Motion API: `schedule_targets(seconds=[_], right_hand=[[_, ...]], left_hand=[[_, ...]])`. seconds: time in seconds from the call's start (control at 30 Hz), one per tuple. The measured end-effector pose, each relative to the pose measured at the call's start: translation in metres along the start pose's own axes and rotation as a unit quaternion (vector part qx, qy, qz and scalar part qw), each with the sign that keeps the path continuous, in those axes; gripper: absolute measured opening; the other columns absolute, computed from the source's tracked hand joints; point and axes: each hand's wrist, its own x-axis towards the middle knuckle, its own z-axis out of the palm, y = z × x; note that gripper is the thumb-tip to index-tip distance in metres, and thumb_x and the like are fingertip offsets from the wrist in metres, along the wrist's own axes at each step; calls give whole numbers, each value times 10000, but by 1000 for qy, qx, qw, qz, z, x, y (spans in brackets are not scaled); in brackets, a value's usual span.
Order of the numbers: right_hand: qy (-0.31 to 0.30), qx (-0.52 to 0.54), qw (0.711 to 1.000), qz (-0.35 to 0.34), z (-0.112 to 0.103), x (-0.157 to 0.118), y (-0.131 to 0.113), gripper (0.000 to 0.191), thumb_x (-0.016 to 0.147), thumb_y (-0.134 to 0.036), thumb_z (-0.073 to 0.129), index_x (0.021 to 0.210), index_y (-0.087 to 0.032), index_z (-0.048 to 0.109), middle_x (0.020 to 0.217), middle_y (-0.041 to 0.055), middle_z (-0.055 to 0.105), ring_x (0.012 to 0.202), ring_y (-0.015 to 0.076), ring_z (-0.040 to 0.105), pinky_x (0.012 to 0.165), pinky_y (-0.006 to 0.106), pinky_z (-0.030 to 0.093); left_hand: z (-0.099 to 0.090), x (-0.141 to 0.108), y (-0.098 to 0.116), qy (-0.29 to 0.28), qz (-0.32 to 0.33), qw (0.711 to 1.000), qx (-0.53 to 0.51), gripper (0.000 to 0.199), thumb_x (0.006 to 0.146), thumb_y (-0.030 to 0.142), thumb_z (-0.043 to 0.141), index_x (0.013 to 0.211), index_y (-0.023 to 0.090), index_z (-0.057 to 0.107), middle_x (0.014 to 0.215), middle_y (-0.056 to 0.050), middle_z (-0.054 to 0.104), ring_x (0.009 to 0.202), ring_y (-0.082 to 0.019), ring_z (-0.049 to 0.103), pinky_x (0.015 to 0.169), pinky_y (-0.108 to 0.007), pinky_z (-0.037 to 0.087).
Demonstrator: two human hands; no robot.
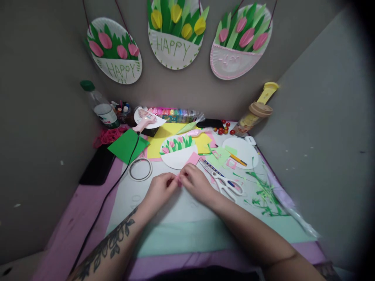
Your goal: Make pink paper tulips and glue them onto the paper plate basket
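My left hand (pixel 162 188) and my right hand (pixel 195 182) meet at the middle of the table, fingertips pinched on a small piece of pink paper (pixel 179 180). Most of that piece is hidden by the fingers. Just beyond them lies a white paper plate (pixel 179 158) with green paper leaves and pink paper tulips on its upper half. A pink paper square (pixel 193 158) overlaps the plate's lower edge. White-handled scissors (pixel 224 182) rest to the right of my right hand, beside a dark blue pencil (pixel 215 167).
A roll of tape (pixel 140 169), a green sheet (pixel 128 145) and a pink glue gun (pixel 144 122) with a black cord lie left. Green paper scraps (pixel 268 195) and another plate (pixel 249 154) are right. A bottle (pixel 102 109) and a lidded cup (pixel 253 117) stand behind. Decorated plates (pixel 175 50) hang above.
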Motion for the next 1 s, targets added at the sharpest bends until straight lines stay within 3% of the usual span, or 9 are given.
schedule_targets(seconds=[0.13, 0.23, 0.33, 0.47, 0.53, 0.63, 0.83, 1.0], right_hand=[[17, 67, 997, 30, -4, 12, 2, 138, 798, -98, 487, 696, -187, 511, 736, -2, 537, 725, 149, 511, 649, 259, 383], [45, 45, 997, 36, -5, 25, 2, 140, 802, -101, 496, 697, -182, 541, 791, 13, 553, 809, 162, 510, 732, 278, 390], [-4, -20, 1000, 2, 5, 39, 1, 117, 805, -128, 551, 707, -171, 597, 869, 45, 558, 911, 189, 478, 820, 307, 379], [-104, -117, 987, -39, 27, 53, -3, 127, 827, -175, 570, 735, -153, 655, 901, 80, 567, 938, 213, 446, 849, 328, 377], [-129, -170, 976, -46, 35, 59, -5, 146, 836, -168, 545, 783, -146, 679, 931, 97, 572, 960, 230, 434, 861, 348, 371], [-143, -210, 966, -51, 42, 64, -4, 168, 843, -170, 527, 856, -143, 692, 985, 113, 570, 1010, 250, 416, 869, 366, 372], [-112, -223, 965, -80, 45, 65, -2, 146, 832, -176, 544, 859, -143, 683, 1019, 118, 558, 1032, 263, 422, 881, 388, 393], [-25, -169, 984, -54, 15, 50, 3, 173, 809, -114, 504, 858, -156, 664, 968, 104, 556, 993, 251, 461, 879, 385, 416]], left_hand=[[-19, 3, -3, 23, -1, 1000, 8, 230, 804, 284, 485, 769, 176, 684, 735, -11, 695, 670, -144, 593, 634, -228, 410], [-45, 8, -12, 124, -40, 991, 42, 204, 769, 284, 504, 745, 162, 667, 734, -21, 692, 682, -154, 598, 650, -236, 418], [-67, 11, -22, 184, -76, 978, 67, 242, 775, 331, 496, 770, 160, 667, 710, -25, 683, 653, -161, 593, 613, -244, 414], [-70, 9, -26, 96, -48, 980, 170, 259, 794, 314, 464, 775, 171, 679, 753, -47, 697, 679, -179, 600, 616, -262, 398], [-65, 8, -24, 49, -49, 968, 242, 267, 803, 294, 452, 785, 178, 692, 772, -64, 704, 694, -195, 601, 614, -277, 383], [-57, 7, -24, 31, -58, 948, 313, 293, 819, 262, 428, 827, 188, 711, 830, -83, 711, 729, -209, 607, 604, -281, 361], [-54, 6, -31, -46, 7, 940, 338, 309, 845, 232, 424, 900, 239, 728, 844, -78, 663, 747, -207, 597, 582, -271, 324], [-55, 1, -28, -61, 14, 940, 334, 292, 832, 176, 457, 953, 232, 716, 803, -80, 622, 701, -197, 580, 587, -270, 328]])
